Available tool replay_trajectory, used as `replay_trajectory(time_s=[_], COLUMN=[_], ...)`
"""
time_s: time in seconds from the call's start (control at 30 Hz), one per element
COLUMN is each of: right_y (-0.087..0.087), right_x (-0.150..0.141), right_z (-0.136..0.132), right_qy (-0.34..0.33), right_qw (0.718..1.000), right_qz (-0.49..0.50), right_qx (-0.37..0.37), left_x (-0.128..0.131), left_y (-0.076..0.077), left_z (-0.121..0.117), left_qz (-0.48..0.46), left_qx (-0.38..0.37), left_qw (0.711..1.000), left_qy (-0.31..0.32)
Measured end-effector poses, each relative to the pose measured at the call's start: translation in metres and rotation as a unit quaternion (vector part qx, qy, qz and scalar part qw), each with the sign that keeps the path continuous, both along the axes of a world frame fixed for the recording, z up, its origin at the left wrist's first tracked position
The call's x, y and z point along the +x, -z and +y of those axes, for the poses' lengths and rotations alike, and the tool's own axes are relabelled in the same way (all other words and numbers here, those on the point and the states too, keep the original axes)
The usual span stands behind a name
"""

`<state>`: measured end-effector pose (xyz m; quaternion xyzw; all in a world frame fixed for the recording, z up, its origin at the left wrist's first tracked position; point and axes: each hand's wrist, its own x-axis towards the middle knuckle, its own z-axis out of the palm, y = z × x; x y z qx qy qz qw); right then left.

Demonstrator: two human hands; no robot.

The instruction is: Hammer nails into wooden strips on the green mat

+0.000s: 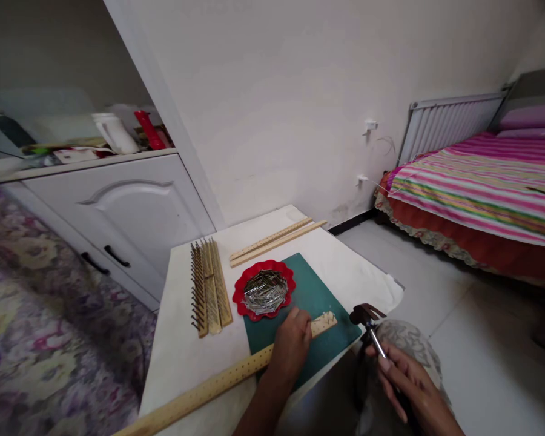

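My right hand (406,378) is wrapped around the handle of a claw hammer (367,316), its head raised beside the table's right edge. My left hand (293,339) rests on a long wooden strip (209,389) dotted with holes, fingers pinched together; what is between the fingertips is hidden. A few nails (330,317) stand in the strip's far end. Under that end lies a green mat (333,297). A red scalloped dish (239,284) full of loose nails (266,292) sits just beyond my left hand, partly on the mat.
Strips studded with upright nails (198,290) lie at the left of the white table (181,363). Two bare wooden strips (277,243) lie at its back. A cabinet (136,212) stands left, a bed (476,188) right. Patterned cloth (402,333) is beneath the hammer.
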<state>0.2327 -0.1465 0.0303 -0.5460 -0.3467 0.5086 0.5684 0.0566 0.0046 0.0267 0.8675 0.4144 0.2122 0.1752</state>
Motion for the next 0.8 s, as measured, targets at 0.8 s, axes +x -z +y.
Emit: replay_trajectory(time_s=[0.8], right_y=[0.009], right_x=[0.003], right_z=[0.002], right_qy=[-0.01], right_qw=[1.0], right_qz=[0.025], right_qx=[0.01], left_x=[0.026], left_y=[0.002], left_z=[0.016], left_qz=[0.027], left_qx=[-0.016], left_qw=[0.999], left_qy=[0.024])
